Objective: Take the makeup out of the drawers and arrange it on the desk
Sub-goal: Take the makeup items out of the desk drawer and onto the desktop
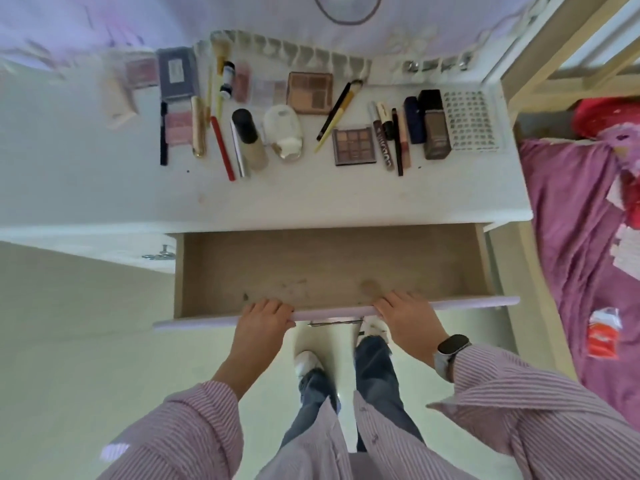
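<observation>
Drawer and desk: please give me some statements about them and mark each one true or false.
1. The open drawer holds several makeup items. False: only its bare, stained wooden bottom shows.
2. Both hands are on the drawer's front edge. True: the left hand and the right hand curl their fingers over it.
3. The makeup lies on the desk. True.
4. The red pencil lies at the right end of the desk. False: it lies left of the middle, beside the foundation bottle.
5. The watch is on the left wrist. False: it is on the right wrist.
</observation>
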Tool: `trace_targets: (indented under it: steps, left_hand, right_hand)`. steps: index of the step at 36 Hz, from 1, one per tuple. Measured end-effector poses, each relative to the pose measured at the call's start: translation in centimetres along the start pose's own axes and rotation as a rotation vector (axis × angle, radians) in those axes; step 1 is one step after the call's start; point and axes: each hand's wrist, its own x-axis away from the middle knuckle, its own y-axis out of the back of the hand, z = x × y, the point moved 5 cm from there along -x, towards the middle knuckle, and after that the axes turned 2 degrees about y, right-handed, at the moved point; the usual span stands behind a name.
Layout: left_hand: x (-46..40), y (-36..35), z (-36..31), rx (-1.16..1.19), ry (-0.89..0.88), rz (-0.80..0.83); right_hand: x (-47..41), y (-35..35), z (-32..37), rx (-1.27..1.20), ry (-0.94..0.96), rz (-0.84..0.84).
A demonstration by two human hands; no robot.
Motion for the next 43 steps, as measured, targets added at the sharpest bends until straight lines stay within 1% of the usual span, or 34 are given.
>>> trace_targets:
  steps: [2, 6, 10, 12, 14, 16, 19, 20, 22, 23, 27, 32, 38, 40, 43]
  left_hand:
    - [0.1, 0.1, 0.0, -0.033, -0.048, -0.046]
    - [-0.3, 0.4, 0.2, -0.039, -0.068, -0.089]
    - [-1.1, 0.8, 0.6, -0.067, -0.101, -0.162]
    - [-2.0, 1.7, 1.1, -0.093, -0.079, -0.253]
    - [-3.2, 2.9, 2.2, -0.122, -0.018, -0.328]
    - [-4.0, 3.6, 3.0, -0.166, -0.014, -0.314]
    - [-4.6, 3.6, 3.5, -0.205, -0.066, -0.272]
    - [-4.6, 3.4, 3.4, -0.199, -0.094, -0.273]
    - [-4.0, 2.8, 2.9, -0.158, -0.165, -0.328]
    - [-3.7, 2.5, 2.9, -0.135, -0.168, -0.326]
    - [-3.4, 1.5, 2.9, -0.032, -0.063, -0.258]
    - [-3.4, 1.9, 2.8, 0.028, -0.053, -0.252]
    - [-2.6, 0.3, 2.3, -0.019, -0.09, -0.213]
    - [-2.6, 0.0, 2.5, -0.033, -0.105, -0.21]
    - [-3.7, 0.5, 2.8, -0.031, -0.081, -0.244]
  right_hand:
    - [0.2, 0.3, 0.2, 0.01, -0.007, -0.05]
    - [0.0, -0.2, -0.3, 0.018, -0.025, -0.123]
    - [-0.4, 0.3, -0.7, 0.109, -0.013, -0.235]
    - [-1.1, 1.0, -0.9, 0.165, -0.049, -0.314]
    - [-2.2, 1.4, -1.2, 0.22, -0.064, -0.345]
    - [-2.8, 1.4, -1.6, 0.278, -0.037, -0.312]
    - [-2.9, 0.9, -2.1, 0.326, 0.012, -0.262]
    - [-2.9, 0.8, -2.1, 0.337, 0.034, -0.251]
    - [-3.0, 0.5, -1.8, 0.342, 0.078, -0.243]
    - [-2.8, 0.4, -1.6, 0.324, 0.088, -0.247]
    - [-2.6, -0.4, -1.7, 0.156, 0.028, -0.215]
    - [-2.4, 0.5, -1.5, 0.1, 0.023, -0.27]
    - [-1.7, -0.2, -1.9, 0.116, 0.055, -0.188]
    - [-1.8, -0.3, -2.0, 0.132, 0.061, -0.206]
    - [-2.6, 0.0, -2.2, 0.142, 0.039, -0.254]
